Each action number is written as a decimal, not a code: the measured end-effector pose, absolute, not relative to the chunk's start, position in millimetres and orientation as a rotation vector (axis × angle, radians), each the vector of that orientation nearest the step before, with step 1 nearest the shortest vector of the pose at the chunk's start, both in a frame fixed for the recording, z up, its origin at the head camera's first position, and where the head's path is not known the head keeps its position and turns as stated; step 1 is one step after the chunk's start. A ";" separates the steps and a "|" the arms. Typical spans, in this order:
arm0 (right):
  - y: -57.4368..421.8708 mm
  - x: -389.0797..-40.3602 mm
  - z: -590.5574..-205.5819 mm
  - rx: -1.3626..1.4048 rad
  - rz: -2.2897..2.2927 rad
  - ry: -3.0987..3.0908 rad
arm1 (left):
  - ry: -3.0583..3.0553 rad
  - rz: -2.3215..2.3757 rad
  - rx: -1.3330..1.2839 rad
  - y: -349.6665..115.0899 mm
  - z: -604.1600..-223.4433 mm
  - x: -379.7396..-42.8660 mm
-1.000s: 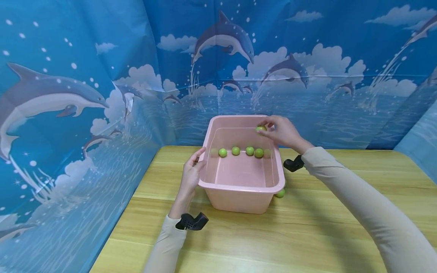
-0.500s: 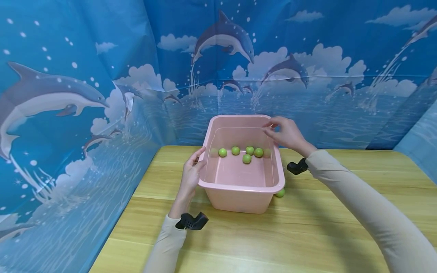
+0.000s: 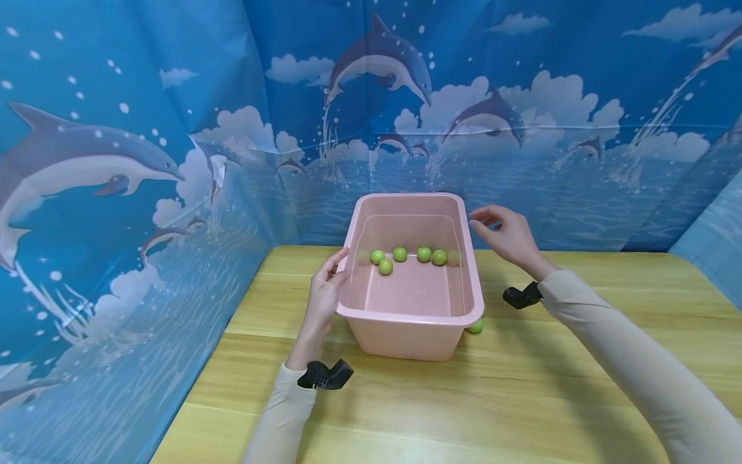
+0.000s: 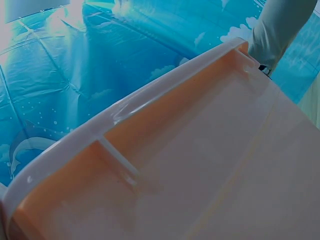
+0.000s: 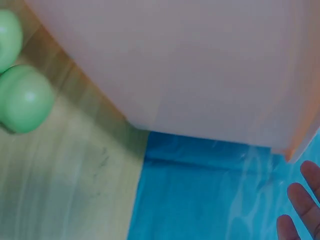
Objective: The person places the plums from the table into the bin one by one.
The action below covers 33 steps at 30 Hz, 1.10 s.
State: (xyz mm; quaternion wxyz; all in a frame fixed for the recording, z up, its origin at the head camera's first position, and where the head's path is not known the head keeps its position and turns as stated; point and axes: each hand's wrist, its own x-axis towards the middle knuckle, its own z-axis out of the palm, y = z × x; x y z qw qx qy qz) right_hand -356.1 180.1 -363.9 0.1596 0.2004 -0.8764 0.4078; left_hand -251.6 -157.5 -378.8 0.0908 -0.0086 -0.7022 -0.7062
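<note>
A pink plastic tub (image 3: 408, 320) stands on the table, with several small round green balls, perhaps fruit, inside. One green ball (image 3: 385, 267) lies nearer the front left of the others, which sit toward the back. My left hand (image 3: 324, 293) grips the tub's left rim; in the left wrist view that rim (image 4: 120, 107) fills much of the picture, the hand mostly out of sight. My right hand (image 3: 510, 238) is just outside the right rim, holding nothing, fingers loosely bent. Its fingertips (image 5: 302, 200) show at the right wrist view's edge.
Outside the tub's right side, more green balls (image 5: 26, 99) lie on the wooden table (image 3: 522, 399); the head view shows part of one, the rest hidden by the tub. A blue dolphin-print sheet (image 3: 371, 154) hangs behind and along the left.
My right hand let go of a green ball, which dropped into the tub and rolled left. That hand then moved right, past the rim. The left hand has stayed on the tub.
</note>
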 end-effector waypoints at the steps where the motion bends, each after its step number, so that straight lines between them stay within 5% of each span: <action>1: 182.2 -355.7 -366.5 0.570 1.167 -2.506 | -2.086 -2.099 -0.026 -157.7 -379.0 -251.8; 33: 209.8 -333.3 -458.4 0.672 1.216 -2.906 | -2.095 -2.107 -0.049 -158.3 -379.8 -252.0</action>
